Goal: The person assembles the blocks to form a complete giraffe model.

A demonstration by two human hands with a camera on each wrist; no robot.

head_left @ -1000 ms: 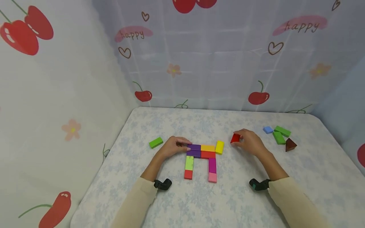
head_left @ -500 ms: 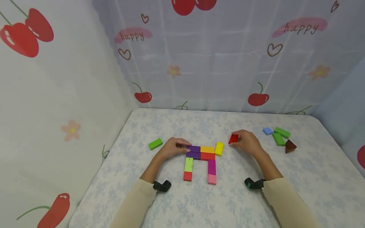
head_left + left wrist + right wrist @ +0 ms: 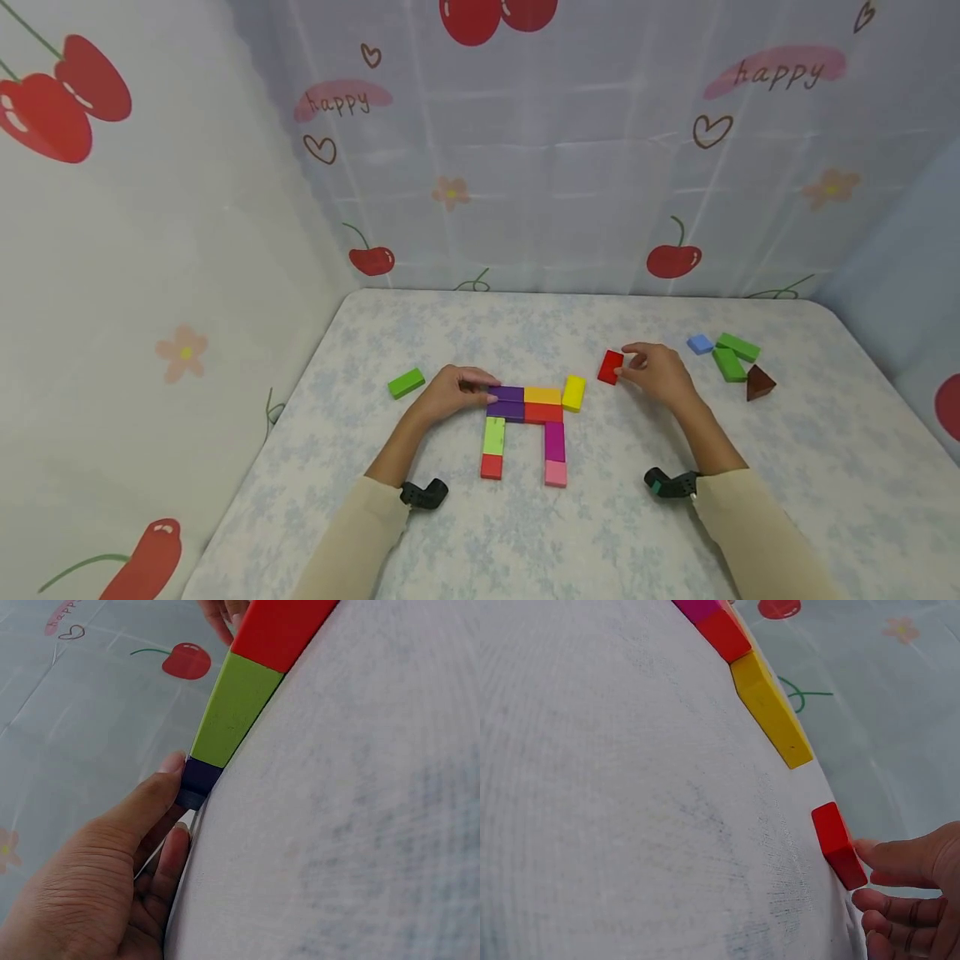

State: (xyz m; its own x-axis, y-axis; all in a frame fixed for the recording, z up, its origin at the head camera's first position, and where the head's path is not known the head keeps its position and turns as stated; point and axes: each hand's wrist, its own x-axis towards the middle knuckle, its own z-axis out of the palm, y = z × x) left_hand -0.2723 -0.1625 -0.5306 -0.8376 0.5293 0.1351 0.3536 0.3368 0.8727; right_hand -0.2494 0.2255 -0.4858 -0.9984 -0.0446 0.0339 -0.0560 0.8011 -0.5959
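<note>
Flat on the table, several coloured blocks form a shape with a two-row top and two legs. My left hand [image 3: 453, 393] is at its left end, thumb and fingertips pinching the end of the far purple block [image 3: 507, 393]. A second purple block [image 3: 201, 776] lies against it, followed by a lime block [image 3: 238, 709] and a red block at the leg's foot. To the right, a loose red block [image 3: 611, 367] lies flat. My right hand [image 3: 658, 373] is beside it, thumb tip at its right edge [image 3: 840, 847] and the other fingers spread away from it.
A yellow block [image 3: 573, 393] slants at the shape's upper right corner. A green block [image 3: 407, 383] lies left of my left hand. At the back right are a blue block [image 3: 701, 344], two green blocks [image 3: 729, 365] and a brown triangular block [image 3: 761, 383].
The red block in my right hand has come a little to the left and now lies flat. My right fingers have loosened from it. The left hand stays at the purple blocks.
</note>
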